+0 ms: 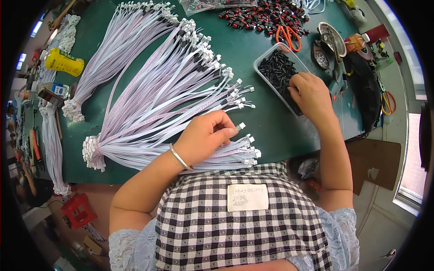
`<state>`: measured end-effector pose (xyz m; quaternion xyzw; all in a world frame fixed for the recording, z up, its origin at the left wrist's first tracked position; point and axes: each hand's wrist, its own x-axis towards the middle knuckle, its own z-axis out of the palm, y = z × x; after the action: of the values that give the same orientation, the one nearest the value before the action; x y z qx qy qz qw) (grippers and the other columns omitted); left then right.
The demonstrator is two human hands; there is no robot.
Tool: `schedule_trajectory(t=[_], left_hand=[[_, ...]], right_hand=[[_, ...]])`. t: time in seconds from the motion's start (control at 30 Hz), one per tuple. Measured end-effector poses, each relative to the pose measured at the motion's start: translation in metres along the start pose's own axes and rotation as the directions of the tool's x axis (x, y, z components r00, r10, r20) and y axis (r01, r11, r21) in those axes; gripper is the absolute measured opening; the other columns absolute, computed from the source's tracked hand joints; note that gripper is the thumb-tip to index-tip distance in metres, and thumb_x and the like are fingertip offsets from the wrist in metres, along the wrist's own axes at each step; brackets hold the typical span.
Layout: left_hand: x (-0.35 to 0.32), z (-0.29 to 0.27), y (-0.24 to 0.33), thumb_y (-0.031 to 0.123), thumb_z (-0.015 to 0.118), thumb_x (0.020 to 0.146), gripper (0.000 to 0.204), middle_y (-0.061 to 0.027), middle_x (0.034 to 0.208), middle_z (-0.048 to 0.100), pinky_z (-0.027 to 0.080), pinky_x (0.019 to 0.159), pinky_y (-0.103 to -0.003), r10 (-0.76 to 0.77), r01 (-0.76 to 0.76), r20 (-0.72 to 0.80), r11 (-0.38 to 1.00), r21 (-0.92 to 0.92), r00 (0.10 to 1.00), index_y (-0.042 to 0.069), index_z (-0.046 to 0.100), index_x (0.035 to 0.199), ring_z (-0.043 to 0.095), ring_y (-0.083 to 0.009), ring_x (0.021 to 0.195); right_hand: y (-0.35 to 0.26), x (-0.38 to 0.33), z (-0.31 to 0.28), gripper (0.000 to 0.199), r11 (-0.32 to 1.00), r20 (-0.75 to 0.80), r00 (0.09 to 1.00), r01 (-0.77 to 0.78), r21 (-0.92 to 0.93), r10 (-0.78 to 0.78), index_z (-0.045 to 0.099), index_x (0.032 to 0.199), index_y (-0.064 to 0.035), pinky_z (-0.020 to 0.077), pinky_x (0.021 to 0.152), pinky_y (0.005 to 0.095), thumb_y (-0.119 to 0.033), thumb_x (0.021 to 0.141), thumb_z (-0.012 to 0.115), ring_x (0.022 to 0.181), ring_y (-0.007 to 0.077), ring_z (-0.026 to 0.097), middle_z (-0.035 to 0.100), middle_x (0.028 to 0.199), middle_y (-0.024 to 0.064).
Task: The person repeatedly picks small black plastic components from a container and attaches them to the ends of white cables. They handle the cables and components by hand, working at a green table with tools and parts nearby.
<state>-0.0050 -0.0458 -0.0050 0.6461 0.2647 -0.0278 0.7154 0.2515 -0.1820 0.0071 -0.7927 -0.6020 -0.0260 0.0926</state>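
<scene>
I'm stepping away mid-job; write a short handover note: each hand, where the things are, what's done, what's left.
Left hand: fingers pinching one flat cable by its white connector, over the fanned cable bundle.
Right hand: reaching into the clear tray of small black parts.
Done: cannot tell how many cables are fitted; some ends further up carry black pieces.
Left: the near white ends look bare. A second bundle lies further left on the green table.
</scene>
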Motion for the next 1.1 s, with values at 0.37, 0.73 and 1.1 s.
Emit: schedule_trajectory(t=[0.37, 0.73, 1.1], left_hand=[[0.0, -0.005, -0.004, 0.011, 0.062, 0.087, 0.009, 0.001, 0.081, 0.055, 0.046, 0.061, -0.02, -0.006, 0.022, 0.061, 0.963, -0.268, 0.998, 0.007, 0.055, 0.091, 0.054, -0.0054, 0.067], [0.001, -0.009, -0.018, 0.005, 0.061, 0.088, 0.01, -0.0028, 0.092, 0.06, 0.047, 0.074, -0.022, 0.147, -0.058, 0.231, 0.935, -0.351, 0.962, 0.003, 0.057, 0.096, 0.056, -0.0076, 0.082], [0.007, -0.014, -0.019, 0.005, 0.062, 0.087, 0.01, -0.001, 0.09, 0.06, 0.047, 0.072, -0.022, 0.134, -0.038, 0.351, 0.963, -0.268, 0.927, 0.002, 0.06, 0.097, 0.057, -0.0075, 0.08]], right_hand=[[-0.061, -0.026, -0.025, 0.011, 0.593, 0.198, 0.979, -0.189, 0.783, 0.05, 0.061, 0.084, -0.0002, 0.0434, 0.061, 0.0248, -0.004, 0.079, 0.069, 0.069, 0.0093, 0.053, 0.057, 0.075, 0.0032], [-0.104, -0.03, 0.022, 0.006, 0.178, 0.343, 0.928, -0.365, 0.914, 0.143, 0.058, 0.085, -0.0001, 0.0416, 0.06, 0.0202, 0.0, 0.082, 0.063, 0.07, 0.0041, 0.051, 0.056, 0.08, -0.0007], [-0.094, -0.025, 0.021, 0.007, 0.316, 0.275, 0.954, -0.227, 0.921, -0.117, 0.06, 0.084, -0.0001, 0.0425, 0.052, 0.0218, 0.003, 0.077, 0.062, 0.063, 0.0064, 0.055, 0.058, 0.075, 0.0027]])
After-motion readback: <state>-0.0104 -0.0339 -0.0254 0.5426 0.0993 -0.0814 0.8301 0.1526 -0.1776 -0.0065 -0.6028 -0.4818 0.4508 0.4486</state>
